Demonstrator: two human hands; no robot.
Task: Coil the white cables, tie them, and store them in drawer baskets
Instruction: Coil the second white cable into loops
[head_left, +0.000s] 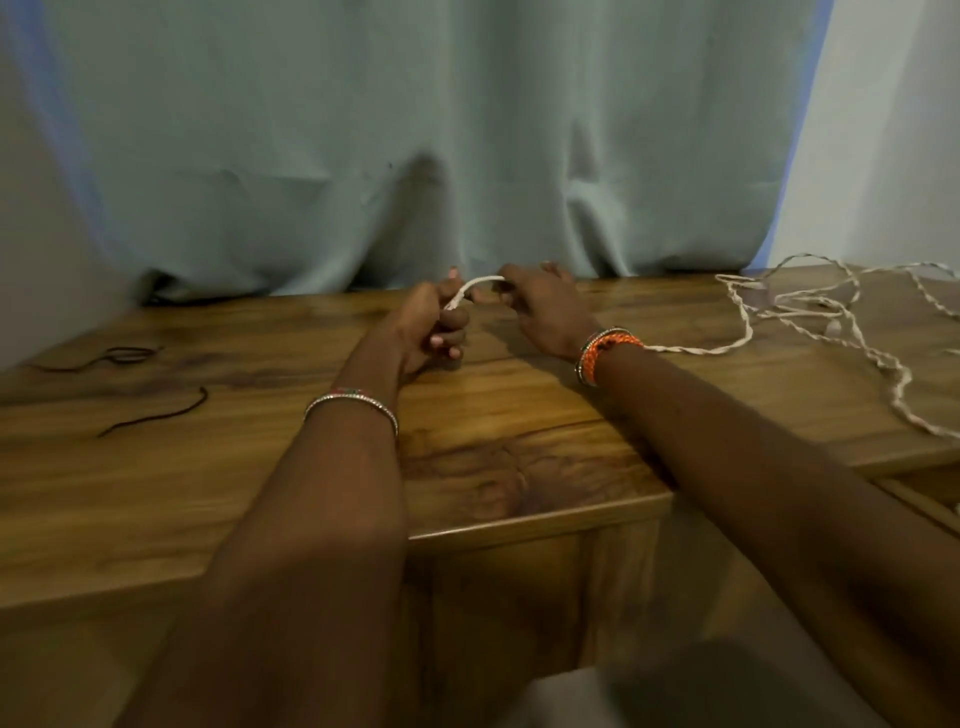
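Grey-green curtain (363, 156) hangs behind the wooden bench (208, 467), and both hands work close to it. The left hand (431, 327) is closed on one end of the white cable (480, 283), and the right hand (545, 312) pinches it just beside, so a short arc of cable stands between the two grips. From under the right wrist the cable runs out to the right into a loose, crossing heap (810, 306) near the bench edge. I think the danger is there: pulling fast could tighten those loops into a knot, or drag some over the edge. Two dark ties (156, 410) lie well apart on the left.
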